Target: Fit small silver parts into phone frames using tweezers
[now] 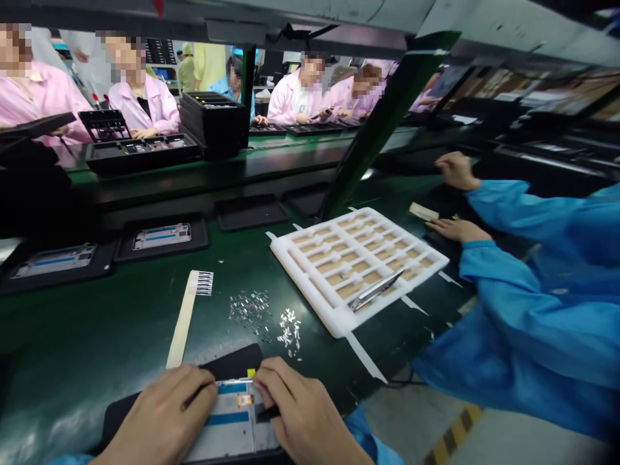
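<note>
Head view: one green conveyor belt (97, 329). One white foam tray (310, 258) with rows of tan-lined compartments, on the belt, well beyond the hands. One black plastic carrier (232, 358) holding a silver-and-blue phone frame (227, 420), directly under both hands. Left hand (159, 413) on the frame, grip unclear; right hand (303, 410) just beside it, fingers closed on a slim black tool (267, 413). One pair of steel tweezers (375, 290) on the tray. Loose tiny silver parts (249, 310), on the belt, between tray and carrier.
</note>
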The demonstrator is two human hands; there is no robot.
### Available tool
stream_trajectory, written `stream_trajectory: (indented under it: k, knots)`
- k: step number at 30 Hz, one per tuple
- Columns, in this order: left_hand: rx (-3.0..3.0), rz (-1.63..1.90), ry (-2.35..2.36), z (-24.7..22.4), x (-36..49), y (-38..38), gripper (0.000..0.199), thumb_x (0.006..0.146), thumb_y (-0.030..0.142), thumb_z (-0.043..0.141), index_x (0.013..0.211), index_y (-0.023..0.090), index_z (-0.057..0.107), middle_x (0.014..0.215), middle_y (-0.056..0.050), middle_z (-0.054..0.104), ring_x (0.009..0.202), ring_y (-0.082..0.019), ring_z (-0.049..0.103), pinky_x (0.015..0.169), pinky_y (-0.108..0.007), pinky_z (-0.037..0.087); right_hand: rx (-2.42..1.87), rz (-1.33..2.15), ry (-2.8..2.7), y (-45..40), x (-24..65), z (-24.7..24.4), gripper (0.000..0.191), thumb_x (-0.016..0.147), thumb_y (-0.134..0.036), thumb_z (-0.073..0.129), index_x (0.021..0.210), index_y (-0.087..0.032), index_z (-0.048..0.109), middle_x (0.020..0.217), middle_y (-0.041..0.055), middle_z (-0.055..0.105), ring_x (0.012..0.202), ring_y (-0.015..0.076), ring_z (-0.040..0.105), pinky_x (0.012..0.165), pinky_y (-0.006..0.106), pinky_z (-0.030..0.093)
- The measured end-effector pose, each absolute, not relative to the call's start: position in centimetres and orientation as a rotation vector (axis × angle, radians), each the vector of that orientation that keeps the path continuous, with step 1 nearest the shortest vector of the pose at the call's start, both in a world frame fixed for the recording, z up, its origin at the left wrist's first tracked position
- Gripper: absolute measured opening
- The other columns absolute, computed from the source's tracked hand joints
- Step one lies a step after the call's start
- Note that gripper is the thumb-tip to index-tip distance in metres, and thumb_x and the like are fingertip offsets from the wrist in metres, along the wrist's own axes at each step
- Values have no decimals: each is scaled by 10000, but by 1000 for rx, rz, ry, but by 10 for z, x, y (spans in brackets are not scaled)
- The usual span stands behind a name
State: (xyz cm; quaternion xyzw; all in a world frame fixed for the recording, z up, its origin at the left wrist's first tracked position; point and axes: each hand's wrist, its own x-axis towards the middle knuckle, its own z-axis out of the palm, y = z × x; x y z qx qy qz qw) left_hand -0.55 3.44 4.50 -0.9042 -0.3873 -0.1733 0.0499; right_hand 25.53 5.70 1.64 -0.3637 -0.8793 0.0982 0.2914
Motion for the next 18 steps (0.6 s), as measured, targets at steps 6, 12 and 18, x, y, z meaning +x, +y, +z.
stream_trajectory:
  k: [6, 12, 18]
  knots:
    - [-2685, -598, -1112, 22, -9, 27, 423, 1128, 191, 316, 1225, 203, 727, 1103, -52, 809, 989, -190, 768, 899, -310, 619, -970, 205, -2402, 57, 257, 14, 345, 1117, -82, 351, 1025, -149, 677, 918, 93, 736, 749, 219, 752, 594, 282, 575]
    - [-2657, -578, -1012, 31, -1, 31, 456, 1143, 229, 291, 1243, 208, 735, 1053, -21, 806, 969, -167, 729, 951, -274, 558, -922, 55, -2452, 58, 255, 16, 337, 1053, -19, 389, 1061, -99, 716, 928, 126, 762, 734, 239, 728, 547, 304, 546]
    - [-2656, -467, -905, 46, 1, 40, 502, 1165, 455, 315, 1219, 227, 758, 1027, 15, 832, 908, -149, 756, 861, -273, 565, -932, -230, -2509, 43, 252, 8, 256, 1007, -61, 534, 1128, -85, 758, 1025, 151, 827, 693, 242, 731, 472, 306, 501]
